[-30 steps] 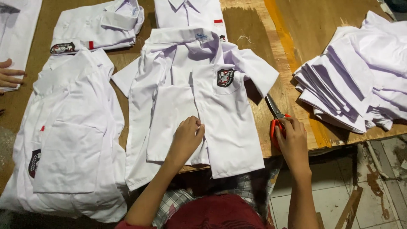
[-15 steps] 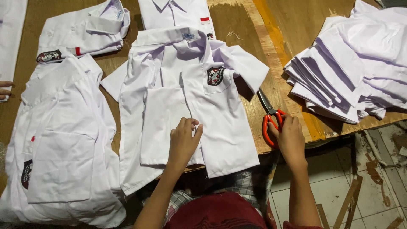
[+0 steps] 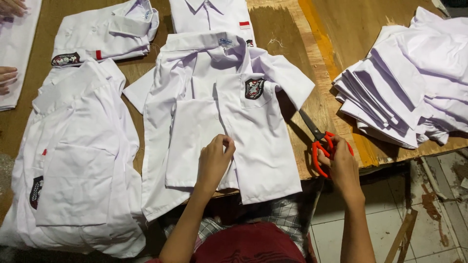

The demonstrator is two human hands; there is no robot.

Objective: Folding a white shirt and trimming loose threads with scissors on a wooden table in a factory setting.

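Far left, another person's hands (image 3: 7,80) rest on white cloth at the table (image 3: 287,34) edge; they are apart from the work examined here. Next to them lies a spread white shirt (image 3: 78,160) with a dark badge near its lower hem, and above it a folded shirt (image 3: 105,34) with a badge and a small red flash.

At centre, the open shirt (image 3: 219,117) lies flat on the wooden table, collar away from the wearer, crest badge (image 3: 254,88) on the chest pocket. The left hand (image 3: 214,163) presses on the lower front panel, fingers curled together with the tips pinched at the placket; whether a loose thread is between them cannot be told. Judged from the layout, this garment is under check or trimming and is not yet folded.

To the right, the right hand (image 3: 341,168) rests on the table edge, closed around the orange handles of the scissors (image 3: 319,141); the blades lie shut on the wood, pointing towards the shirt's sleeve.

Far right, a stack of folded white shirts (image 3: 404,92) sits well apart, apparently a finished pile. No bins, boxes or other containers are in view; all garments lie directly on the table.
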